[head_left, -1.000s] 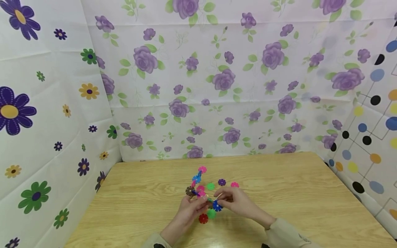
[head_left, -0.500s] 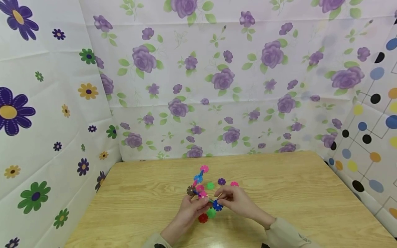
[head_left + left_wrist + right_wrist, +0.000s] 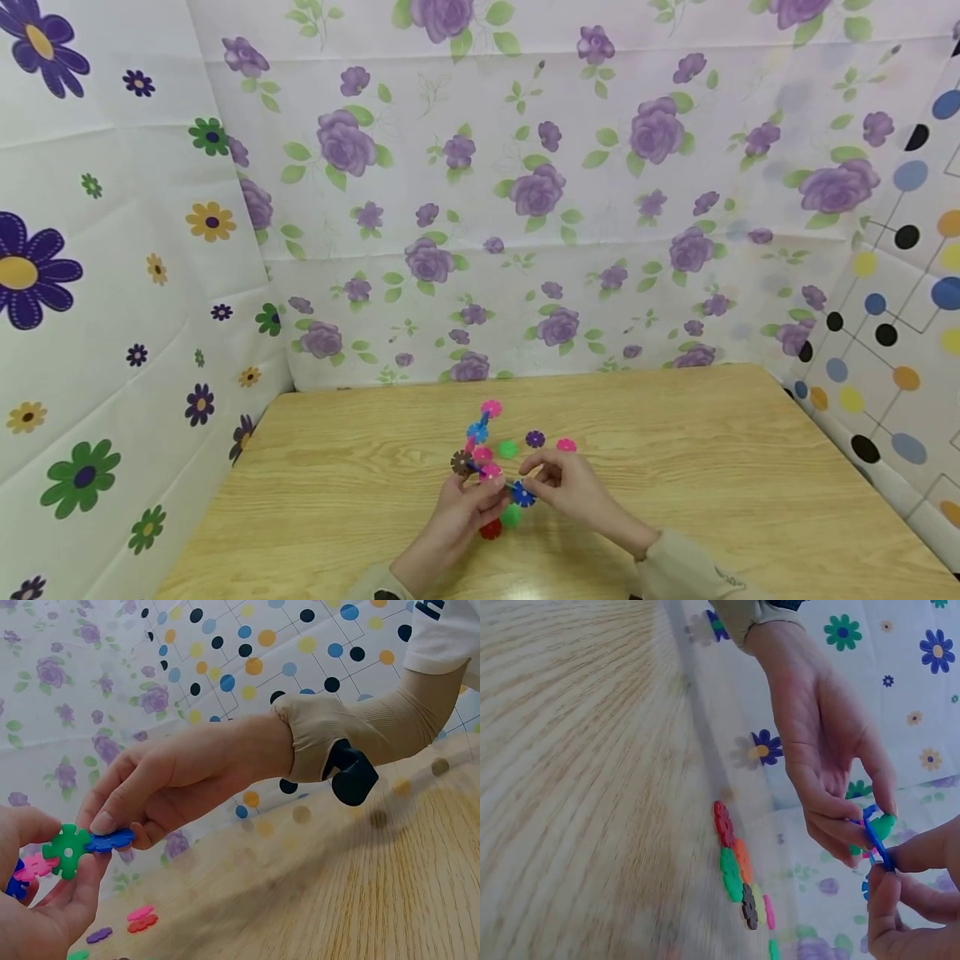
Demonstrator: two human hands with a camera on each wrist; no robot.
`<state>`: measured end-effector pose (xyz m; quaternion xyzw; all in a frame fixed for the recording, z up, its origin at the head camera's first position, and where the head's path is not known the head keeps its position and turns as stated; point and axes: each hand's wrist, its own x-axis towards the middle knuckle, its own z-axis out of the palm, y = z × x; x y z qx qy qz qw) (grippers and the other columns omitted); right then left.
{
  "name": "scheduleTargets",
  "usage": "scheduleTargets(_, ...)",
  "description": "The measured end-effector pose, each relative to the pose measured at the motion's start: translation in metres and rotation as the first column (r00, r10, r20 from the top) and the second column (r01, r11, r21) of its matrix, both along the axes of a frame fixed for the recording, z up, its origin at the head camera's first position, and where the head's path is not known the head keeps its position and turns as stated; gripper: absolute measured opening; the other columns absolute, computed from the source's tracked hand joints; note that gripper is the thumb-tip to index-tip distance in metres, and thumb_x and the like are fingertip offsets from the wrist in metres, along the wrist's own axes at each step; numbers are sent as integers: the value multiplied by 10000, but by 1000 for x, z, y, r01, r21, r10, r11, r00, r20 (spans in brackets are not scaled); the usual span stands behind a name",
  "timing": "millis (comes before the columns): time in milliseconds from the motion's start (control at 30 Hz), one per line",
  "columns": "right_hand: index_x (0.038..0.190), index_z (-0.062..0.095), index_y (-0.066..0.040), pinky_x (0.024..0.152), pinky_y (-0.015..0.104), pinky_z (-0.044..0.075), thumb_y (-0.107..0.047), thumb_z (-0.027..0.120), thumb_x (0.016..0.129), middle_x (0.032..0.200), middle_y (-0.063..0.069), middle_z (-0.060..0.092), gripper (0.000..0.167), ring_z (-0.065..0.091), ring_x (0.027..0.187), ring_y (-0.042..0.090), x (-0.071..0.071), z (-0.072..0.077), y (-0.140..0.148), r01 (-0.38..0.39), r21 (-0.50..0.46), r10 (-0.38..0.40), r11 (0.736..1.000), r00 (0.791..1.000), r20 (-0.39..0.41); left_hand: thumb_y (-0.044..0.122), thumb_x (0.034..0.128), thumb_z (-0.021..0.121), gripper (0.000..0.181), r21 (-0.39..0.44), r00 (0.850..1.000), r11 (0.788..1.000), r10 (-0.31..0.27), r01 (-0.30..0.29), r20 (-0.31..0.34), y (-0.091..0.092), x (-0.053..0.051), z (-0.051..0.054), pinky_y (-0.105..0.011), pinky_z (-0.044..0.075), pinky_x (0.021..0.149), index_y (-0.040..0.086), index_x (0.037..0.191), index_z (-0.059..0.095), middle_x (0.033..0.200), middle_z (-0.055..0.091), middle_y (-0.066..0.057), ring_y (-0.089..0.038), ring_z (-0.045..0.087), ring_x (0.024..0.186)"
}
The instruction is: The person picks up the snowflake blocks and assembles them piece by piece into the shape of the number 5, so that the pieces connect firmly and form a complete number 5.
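A chain of interlocking snowflake discs is held above the table. My left hand (image 3: 461, 510) pinches the green snowflake disc (image 3: 68, 851) between thumb and fingers. At the chain's right end my right hand (image 3: 576, 490) pinches a blue snowflake disc (image 3: 524, 495), which is joined edge to edge with the green one in the left wrist view. Beyond the left hand, the chain runs through a pink disc (image 3: 491, 473) and a brown disc (image 3: 462, 462), then up to a light blue disc (image 3: 477, 433) and a pink end disc (image 3: 491, 408). Fingers hide part of the green disc.
Loose discs lie on the wooden table (image 3: 337, 467): a red disc (image 3: 491, 529) and a green disc (image 3: 511, 516) below the hands, a purple disc (image 3: 535, 438) and a pink disc (image 3: 566, 446) behind. More show in the right wrist view, including an orange disc (image 3: 742, 861). Patterned cloths surround the table.
Both hands keep their grips almost in place. The blue disc shifts very slightly up and left, and the far end of the chain sways a little sideways.
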<state>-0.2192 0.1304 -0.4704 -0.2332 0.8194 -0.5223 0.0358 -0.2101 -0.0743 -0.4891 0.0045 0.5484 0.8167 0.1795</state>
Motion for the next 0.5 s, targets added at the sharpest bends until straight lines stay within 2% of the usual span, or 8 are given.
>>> scheduleTargets(167, 1055, 644, -19, 571, 241, 534, -140, 615, 950, 906, 92, 683, 163, 647, 678, 155, -2, -7, -1, -29, 21, 29, 999, 1000, -2, 136, 917, 658, 429, -8, 1000, 1000, 16, -17, -5, 1, 0, -1, -300, 565, 849, 37, 1224, 375, 881, 726, 15, -109, 704, 852)
scheduleTargets(367, 1044, 633, -46, 464, 245, 512, -182, 584, 974, 709, 161, 666, 161, 637, 538, 219, -2, -8, -3, -44, 47, 41, 998, 997, 63, 134, 912, 666, 434, -5, 1000, 1000, 29, -29, -9, 3, 0, -4, -290, 564, 851, 20, 1217, 381, 913, 731, -8, -120, 702, 875)
scheduleTargets(500, 1062, 599, -11, 541, 275, 557, -105, 600, 955, 784, 163, 672, 143, 663, 611, 195, -2, -8, -3, -35, 1, 35, 999, 993, 109, 140, 905, 679, 389, -21, 998, 998, 61, -61, -13, 2, 0, -3, -270, 565, 836, 38, 1191, 435, 922, 737, -12, -106, 703, 867)
